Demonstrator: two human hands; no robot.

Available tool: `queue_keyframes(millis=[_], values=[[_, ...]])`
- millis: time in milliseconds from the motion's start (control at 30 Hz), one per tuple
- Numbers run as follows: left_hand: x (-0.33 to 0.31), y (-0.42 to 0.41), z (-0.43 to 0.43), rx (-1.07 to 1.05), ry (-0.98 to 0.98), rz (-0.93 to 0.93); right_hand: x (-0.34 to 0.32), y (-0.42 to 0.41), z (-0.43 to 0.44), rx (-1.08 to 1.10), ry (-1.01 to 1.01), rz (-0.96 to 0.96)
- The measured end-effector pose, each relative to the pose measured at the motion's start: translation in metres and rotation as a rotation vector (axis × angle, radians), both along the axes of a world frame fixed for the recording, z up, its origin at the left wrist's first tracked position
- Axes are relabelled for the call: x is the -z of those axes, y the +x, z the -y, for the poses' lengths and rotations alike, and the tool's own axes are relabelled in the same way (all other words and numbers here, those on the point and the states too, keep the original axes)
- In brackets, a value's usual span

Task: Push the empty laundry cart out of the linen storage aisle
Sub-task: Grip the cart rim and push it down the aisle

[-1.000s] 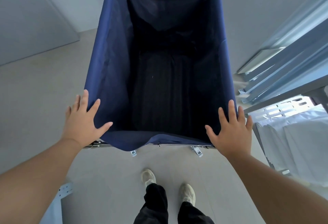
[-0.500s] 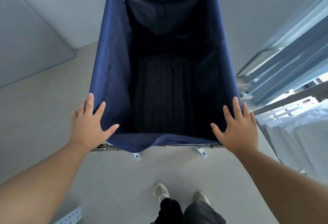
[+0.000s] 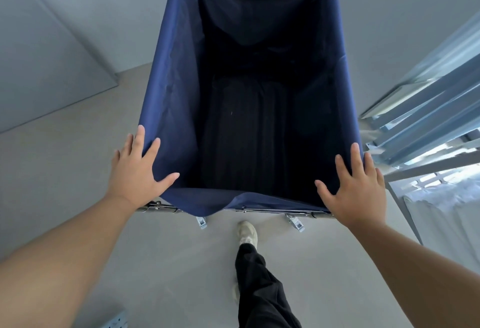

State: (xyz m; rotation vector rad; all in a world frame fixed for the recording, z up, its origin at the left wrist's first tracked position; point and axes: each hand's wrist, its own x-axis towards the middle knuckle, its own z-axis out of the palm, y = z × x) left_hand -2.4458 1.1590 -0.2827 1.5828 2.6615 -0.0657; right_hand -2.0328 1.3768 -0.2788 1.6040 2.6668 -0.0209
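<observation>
Item: laundry cart (image 3: 171,93), navy fabric bag on a metal frame, nothing seen inside, stood on the floor straight ahead of the person, with shelving (image 3: 415,125) just beside its right side. Left hand (image 3: 136,169) and right hand (image 3: 355,184) lay flat on the near rim corners, arms extended, apparently to drive it straight. Fingers (image 3: 139,143) were straight and spread, thumbs inside the bag, gripping nothing.

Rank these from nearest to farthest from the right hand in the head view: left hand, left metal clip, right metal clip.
1. Right metal clip, below the rim by the right hand.
2. Left metal clip, further left.
3. Left hand, on the laundry cart's left corner.
</observation>
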Motion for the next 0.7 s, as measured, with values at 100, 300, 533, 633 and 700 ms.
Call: queue_keyframes(millis=[100,300,533,633,700], values=[[0.001,-0.014,-0.007,0.013,-0.016,0.002,-0.002,-0.013,-0.006,0.008,-0.007,0.009],[0.0,-0.044,-0.026,0.022,-0.05,0.012,-0.001,-0.041,-0.022,0.016,-0.005,-0.02],[-0.001,-0.082,-0.047,0.045,-0.046,0.037,-0.002,-0.075,-0.039,0.029,-0.041,-0.014],[-0.001,-0.095,-0.054,0.051,-0.027,0.053,-0.002,-0.086,-0.043,0.037,-0.059,-0.007],[-0.001,-0.103,-0.058,0.058,-0.029,0.058,-0.002,-0.093,-0.044,0.043,-0.068,-0.003]])
